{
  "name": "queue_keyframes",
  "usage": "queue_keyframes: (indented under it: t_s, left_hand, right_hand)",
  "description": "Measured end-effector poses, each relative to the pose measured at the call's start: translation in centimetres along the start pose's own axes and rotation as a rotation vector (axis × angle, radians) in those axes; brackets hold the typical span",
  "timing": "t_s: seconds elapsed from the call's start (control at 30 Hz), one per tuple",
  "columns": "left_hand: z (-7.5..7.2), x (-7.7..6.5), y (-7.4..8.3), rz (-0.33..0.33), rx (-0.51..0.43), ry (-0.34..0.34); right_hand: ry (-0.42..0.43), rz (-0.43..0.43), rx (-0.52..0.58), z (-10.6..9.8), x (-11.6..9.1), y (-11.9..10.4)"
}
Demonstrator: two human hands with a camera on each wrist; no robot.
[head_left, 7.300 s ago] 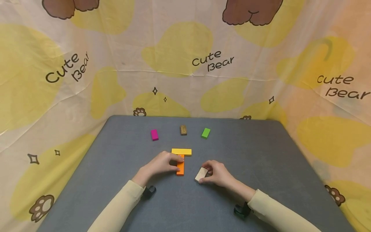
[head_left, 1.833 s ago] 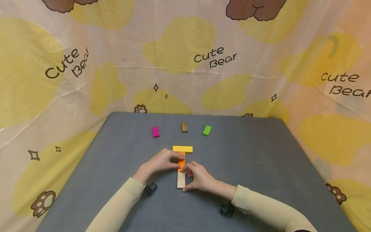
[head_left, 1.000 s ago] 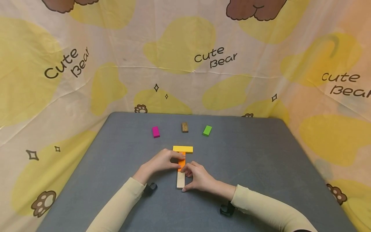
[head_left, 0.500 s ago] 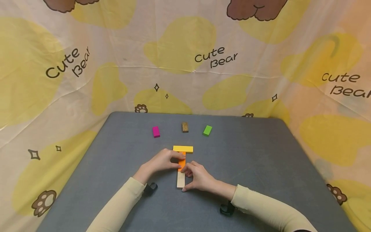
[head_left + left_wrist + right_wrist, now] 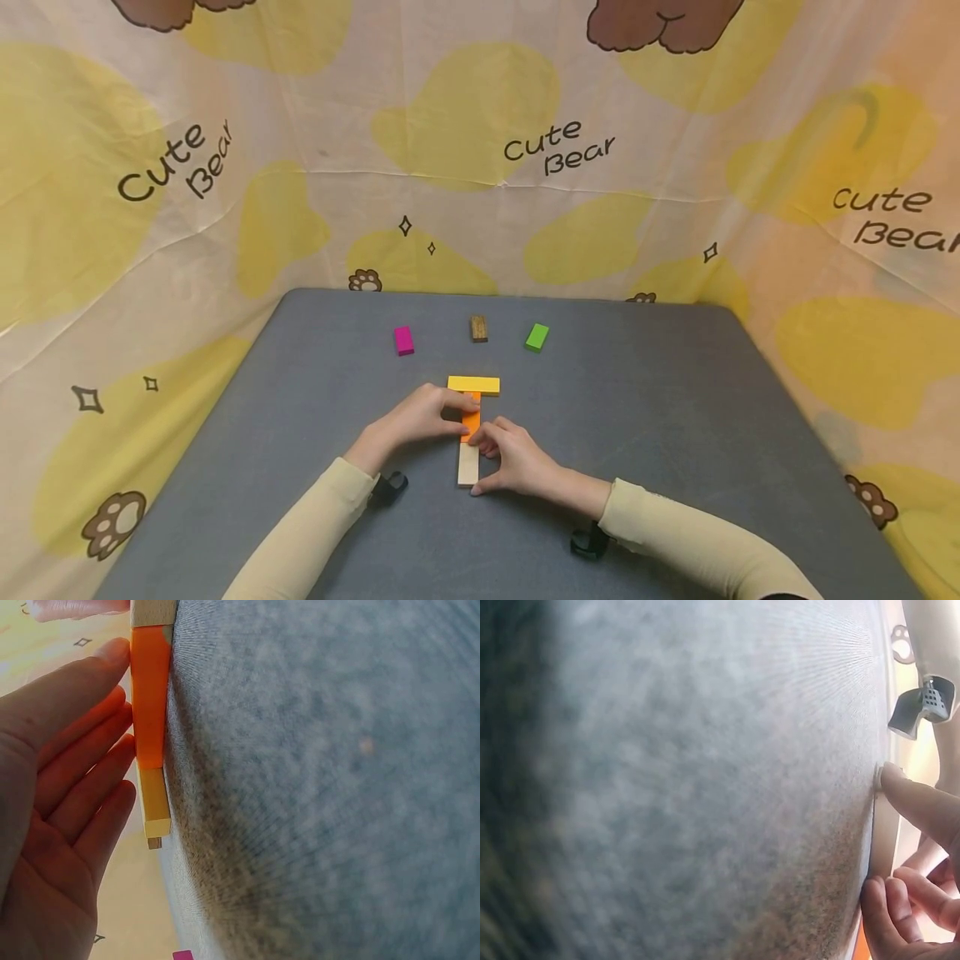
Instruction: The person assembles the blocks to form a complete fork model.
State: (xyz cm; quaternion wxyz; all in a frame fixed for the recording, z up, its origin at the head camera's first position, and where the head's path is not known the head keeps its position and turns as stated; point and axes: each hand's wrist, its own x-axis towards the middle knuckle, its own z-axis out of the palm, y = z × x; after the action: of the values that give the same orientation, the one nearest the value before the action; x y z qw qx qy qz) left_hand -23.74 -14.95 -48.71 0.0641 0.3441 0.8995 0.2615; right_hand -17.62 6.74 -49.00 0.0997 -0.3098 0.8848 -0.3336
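On the grey table, an orange block (image 5: 471, 419) meets the middle of a yellow block (image 5: 473, 385) lying crosswise, forming a T. A pale wooden block (image 5: 468, 465) continues the stem toward the near side, its end against the orange one. My left hand (image 5: 417, 419) rests thumb and fingertips on the orange block; in the left wrist view the fingers are nearly straight along its top edge. From the right, my right hand (image 5: 519, 460) holds the pale block between thumb at its near end and curled fingers at its far end, as the right wrist view (image 5: 915, 900) shows.
Farther back on the table (image 5: 660, 417) lie a magenta block (image 5: 403, 341), a brown wood-grain block (image 5: 478, 328) and a green block (image 5: 536, 337), spaced apart in a row. A patterned cloth (image 5: 450, 125) hangs behind and along both sides.
Since the earliest frame, my right hand has brought the pale block leftward and turned it in line with the orange block. Over the last second, both hands and the blocks stay put.
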Motion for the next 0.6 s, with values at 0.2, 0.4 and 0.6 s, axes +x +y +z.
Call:
queue_keyframes:
  t_s: [0.2,0.4,0.6]
  left_hand:
    - [0.0,0.0,-0.1,-0.001,-0.002,-0.006]
    - [-0.1,0.0,-0.2,0.006,-0.005,-0.001]
    - [-0.1,0.0,-0.3,0.021,-0.007,-0.007]
  right_hand:
    - [-0.005,0.005,0.004,0.1,0.0,0.1]
    - [-0.017,0.007,0.025,-0.1,0.0,0.1]
    - [-0.005,-0.01,0.068,-1.6,0.3,0.9]
